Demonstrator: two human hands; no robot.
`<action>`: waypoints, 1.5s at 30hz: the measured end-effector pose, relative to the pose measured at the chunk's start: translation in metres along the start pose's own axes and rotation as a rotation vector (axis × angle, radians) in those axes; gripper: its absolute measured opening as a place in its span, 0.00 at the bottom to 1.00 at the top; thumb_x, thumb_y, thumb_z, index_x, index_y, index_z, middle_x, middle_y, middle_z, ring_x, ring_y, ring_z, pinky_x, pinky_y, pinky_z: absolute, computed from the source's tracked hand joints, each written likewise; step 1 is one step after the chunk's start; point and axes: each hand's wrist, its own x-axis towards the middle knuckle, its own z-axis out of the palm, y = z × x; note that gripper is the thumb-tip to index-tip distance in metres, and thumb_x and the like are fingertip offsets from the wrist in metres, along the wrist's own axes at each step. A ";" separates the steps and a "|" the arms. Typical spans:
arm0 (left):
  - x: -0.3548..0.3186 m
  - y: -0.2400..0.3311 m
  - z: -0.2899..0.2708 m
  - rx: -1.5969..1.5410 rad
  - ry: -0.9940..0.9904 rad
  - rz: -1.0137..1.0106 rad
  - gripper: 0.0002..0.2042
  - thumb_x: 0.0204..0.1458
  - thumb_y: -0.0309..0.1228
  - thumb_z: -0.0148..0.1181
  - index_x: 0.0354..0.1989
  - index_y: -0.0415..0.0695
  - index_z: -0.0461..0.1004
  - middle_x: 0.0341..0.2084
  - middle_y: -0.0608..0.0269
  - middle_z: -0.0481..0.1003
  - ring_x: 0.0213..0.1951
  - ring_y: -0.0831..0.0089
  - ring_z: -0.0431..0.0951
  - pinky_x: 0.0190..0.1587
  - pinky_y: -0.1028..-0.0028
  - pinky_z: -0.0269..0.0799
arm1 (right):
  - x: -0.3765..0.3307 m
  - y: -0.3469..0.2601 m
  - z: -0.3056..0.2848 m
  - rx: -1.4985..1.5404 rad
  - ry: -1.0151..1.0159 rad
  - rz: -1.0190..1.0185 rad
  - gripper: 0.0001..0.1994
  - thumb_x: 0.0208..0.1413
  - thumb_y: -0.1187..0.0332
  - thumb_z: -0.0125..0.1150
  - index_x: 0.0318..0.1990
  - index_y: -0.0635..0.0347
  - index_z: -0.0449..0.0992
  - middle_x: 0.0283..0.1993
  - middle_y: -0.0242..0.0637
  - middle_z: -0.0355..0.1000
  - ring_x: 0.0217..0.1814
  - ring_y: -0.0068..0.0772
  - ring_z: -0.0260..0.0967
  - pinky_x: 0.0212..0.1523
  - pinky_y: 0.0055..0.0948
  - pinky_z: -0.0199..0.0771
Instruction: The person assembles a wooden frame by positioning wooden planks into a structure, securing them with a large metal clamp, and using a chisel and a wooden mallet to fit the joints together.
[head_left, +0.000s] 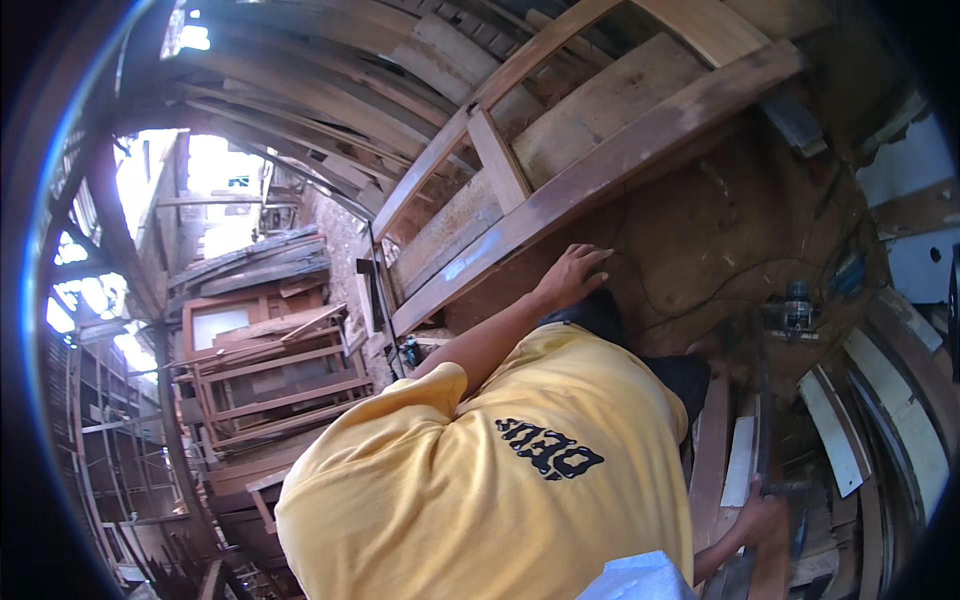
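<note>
My left hand point(575, 275) is open, its fingers loosely stretched out and partly apart. It hovers by my dark trouser leg point(597, 312), close to the long lower rail of a wooden frame point(600, 165), and nothing shows in it. At the lower right, my right hand point(758, 518) is closed, thumb upward, beside wooden strips. A dark, straight, blurred bar runs up from that hand, but I cannot make out what it is. My yellow shirt point(480, 450) covers much of the view between both arms.
Planks point(330, 65) are stacked at the far side behind the frame. A small dark jar point(797, 305) stands on the brown earth floor point(720, 230) at the right. White-faced strips point(835, 430) lie near my right hand. Wooden frames point(280, 390) are piled at left.
</note>
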 end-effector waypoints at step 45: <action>0.378 -0.294 -0.135 -1.202 0.521 -0.697 0.26 0.49 0.38 0.76 0.48 0.32 0.73 0.28 0.48 0.83 0.36 0.60 0.86 0.43 0.64 0.82 | -0.051 -0.556 -0.048 0.835 -0.648 -0.731 0.20 0.74 0.49 0.43 0.41 0.58 0.70 0.19 0.30 0.65 0.12 0.21 0.57 0.13 0.25 0.55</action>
